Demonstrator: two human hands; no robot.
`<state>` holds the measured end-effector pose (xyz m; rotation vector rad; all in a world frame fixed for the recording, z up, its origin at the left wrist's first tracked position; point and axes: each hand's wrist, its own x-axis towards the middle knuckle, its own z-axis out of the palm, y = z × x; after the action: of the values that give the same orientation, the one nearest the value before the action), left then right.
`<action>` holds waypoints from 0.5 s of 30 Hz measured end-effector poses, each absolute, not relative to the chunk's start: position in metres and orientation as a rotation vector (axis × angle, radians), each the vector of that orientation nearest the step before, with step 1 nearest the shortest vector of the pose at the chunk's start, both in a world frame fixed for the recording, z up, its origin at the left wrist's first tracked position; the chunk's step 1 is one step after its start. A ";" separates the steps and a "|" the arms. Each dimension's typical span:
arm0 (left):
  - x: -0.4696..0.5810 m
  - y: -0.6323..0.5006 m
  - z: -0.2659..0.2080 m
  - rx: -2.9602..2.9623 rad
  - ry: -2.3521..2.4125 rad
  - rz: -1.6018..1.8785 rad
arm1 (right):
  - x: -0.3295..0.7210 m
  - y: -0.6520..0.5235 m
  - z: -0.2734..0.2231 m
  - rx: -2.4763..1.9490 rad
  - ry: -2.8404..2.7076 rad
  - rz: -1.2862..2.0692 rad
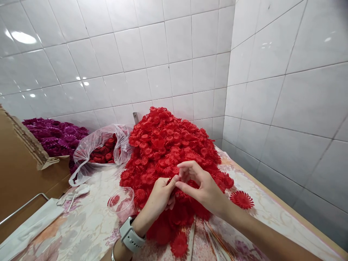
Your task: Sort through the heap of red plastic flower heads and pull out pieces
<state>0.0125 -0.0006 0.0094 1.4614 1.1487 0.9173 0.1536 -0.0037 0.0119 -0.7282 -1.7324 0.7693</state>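
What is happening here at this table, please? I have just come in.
A person's bare left hand and right hand are close together in front of a big pile of red flowers. What the fingers hold, if anything, is hidden. One loose flower lies to the right. A clear cup is by the left forearm, and farther back are a plastic bag of darker red flowers and many purple flowers.

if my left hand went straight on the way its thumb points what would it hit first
Most likely the right hand, right by the thumb tip of the left hand; whether they already touch is hard to tell. The pile of red flowers appears beyond.
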 end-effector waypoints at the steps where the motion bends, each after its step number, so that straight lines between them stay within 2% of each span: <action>1: 0.013 -0.002 0.010 1.462 1.132 0.904 | 0.154 -0.004 0.012 -0.726 -1.789 0.747; 6: 0.014 -0.005 0.011 1.474 1.012 0.833 | 0.158 0.002 0.010 -0.826 -1.939 0.462; 12: 0.014 -0.006 0.013 1.574 0.980 0.832 | 0.160 0.007 0.005 -0.716 -2.041 0.186; 15: 0.014 -0.007 0.013 1.567 0.945 0.823 | 0.160 0.006 0.004 -0.754 -2.029 0.176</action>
<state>0.0144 -0.0069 0.0130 1.5668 0.9453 0.8229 0.1596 0.0058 0.0036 -0.7544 -2.0287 0.1760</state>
